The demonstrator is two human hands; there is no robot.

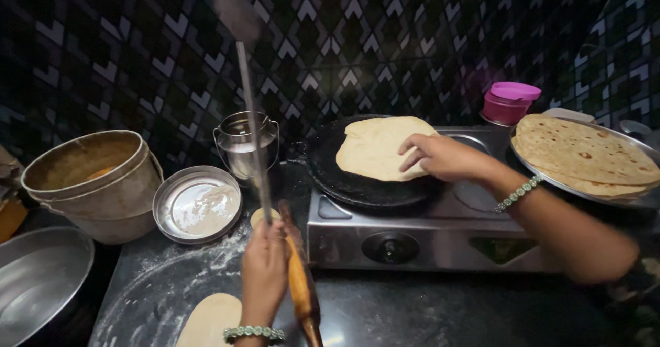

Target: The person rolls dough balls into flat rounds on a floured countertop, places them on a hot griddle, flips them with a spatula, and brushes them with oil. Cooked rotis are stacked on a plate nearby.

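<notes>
Left hand [265,268]: lower centre of frame, clenched round the thin metal handle of a spatula [246,79]; handle runs up to a flat blade at top centre, slightly tilted.
Right hand [440,156]: centre right, fingers spread flat on the flatbread [375,148]; grip released, pressing or touching its right edge, nothing grasped.
Flatbread: lies on the dark pan [357,182], centre of frame, pale with faint browning.
Pan: sits on the left burner of the steel stove [426,240].
Rolling pin [299,278]: wooden, just right of the left hand, leaning on the surface; whether the hand touches it is unclear.
Dough disc [210,319]: raw, bottom centre-left, on the floured surface [151,285].
Dough ball [260,216]: small, just above the left hand.
Flour plate [196,206]: steel, left of centre.
Pail [244,144]: small steel, behind the spatula handle.
Bucket [96,182]: left of frame.
Cooked stack [584,154]: flatbreads on a tray, right of frame.
Pink tub [509,103]: upper right, lidded.
</notes>
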